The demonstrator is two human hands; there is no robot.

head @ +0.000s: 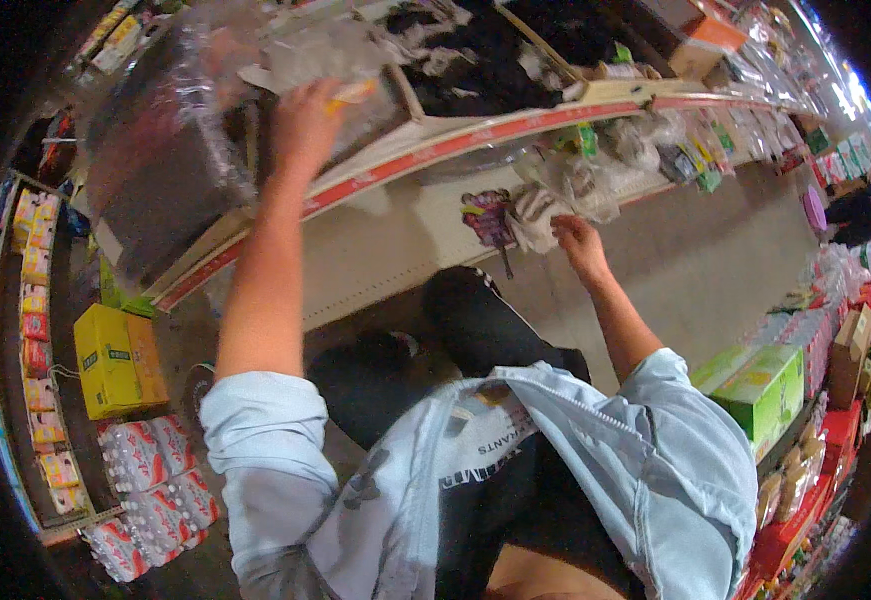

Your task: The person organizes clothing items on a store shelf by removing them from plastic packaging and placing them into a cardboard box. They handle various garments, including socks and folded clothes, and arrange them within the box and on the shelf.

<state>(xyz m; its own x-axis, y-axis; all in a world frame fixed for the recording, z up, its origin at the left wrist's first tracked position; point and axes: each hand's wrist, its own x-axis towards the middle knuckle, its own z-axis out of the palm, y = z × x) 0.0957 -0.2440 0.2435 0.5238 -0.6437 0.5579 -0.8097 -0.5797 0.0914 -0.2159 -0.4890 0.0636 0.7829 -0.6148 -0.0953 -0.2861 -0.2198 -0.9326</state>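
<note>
My left hand (305,124), blurred, is over the upper shelf in front of a clear plastic-wrapped bundle. A small yellow-orange item (353,93) shows at its fingertips; the blur hides whether the fingers grip it. Lower down, my right hand (581,244) has curled fingers at the edge of a pale striped cloth bundle (539,219). I cannot tell whether it holds the cloth or only touches it. Just left of that bundle is a purple patterned item (486,214) with a yellow-green part. Both lie at the lower shelf (398,247).
A red-striped shelf edge (435,150) runs between my arms. Dark goods (473,71) fill an upper compartment. On the left stand a yellow carton (116,360) and shrink-wrapped bottle packs (154,487). Green cartons (758,390) stand right. Another person (863,206) is at far right.
</note>
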